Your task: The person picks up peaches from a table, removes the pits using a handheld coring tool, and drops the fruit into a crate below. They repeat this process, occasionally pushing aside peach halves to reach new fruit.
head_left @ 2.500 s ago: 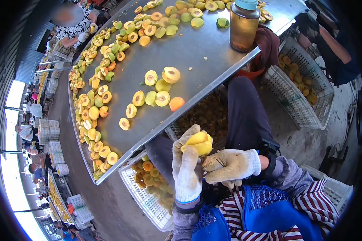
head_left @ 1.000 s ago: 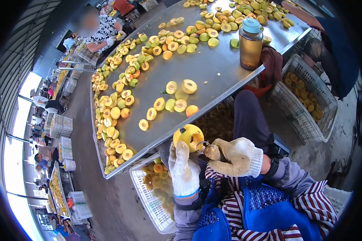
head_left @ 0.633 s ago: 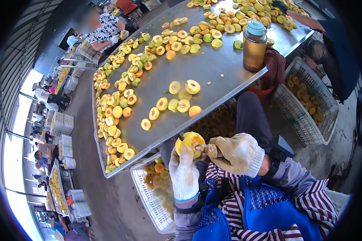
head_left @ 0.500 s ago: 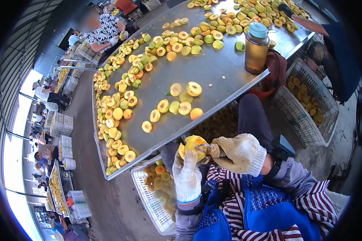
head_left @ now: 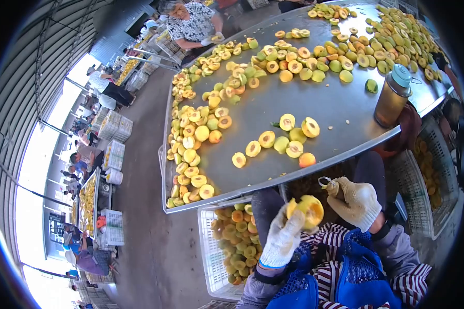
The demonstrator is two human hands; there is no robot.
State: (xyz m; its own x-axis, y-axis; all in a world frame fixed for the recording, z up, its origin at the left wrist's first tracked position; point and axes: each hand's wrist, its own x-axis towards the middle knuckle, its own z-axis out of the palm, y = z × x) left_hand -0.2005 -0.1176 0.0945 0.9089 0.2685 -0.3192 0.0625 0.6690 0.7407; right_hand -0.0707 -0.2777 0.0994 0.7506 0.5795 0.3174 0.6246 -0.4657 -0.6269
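Note:
My left hand, in a white knit glove, is wrapped round a yellow peach whose cut side shows a hollow. My right hand, in a stained glove, grips a small tool with a metal loop, held up and apart from the fruit. Both hands are over my lap, in front of the metal table. Near that edge lie several loose peach halves, among them a cut half. A long heap of halves runs along the table's left side.
A bottle with a teal lid stands at the table's right edge, beside a dark red cloth. White crates of fruit flank my legs, left and right. Across the table a person in a patterned top handles fruit.
The view has swung left, so the table appears further right. The looped tool in my right hand has come out of the peach, and my hands are further apart.

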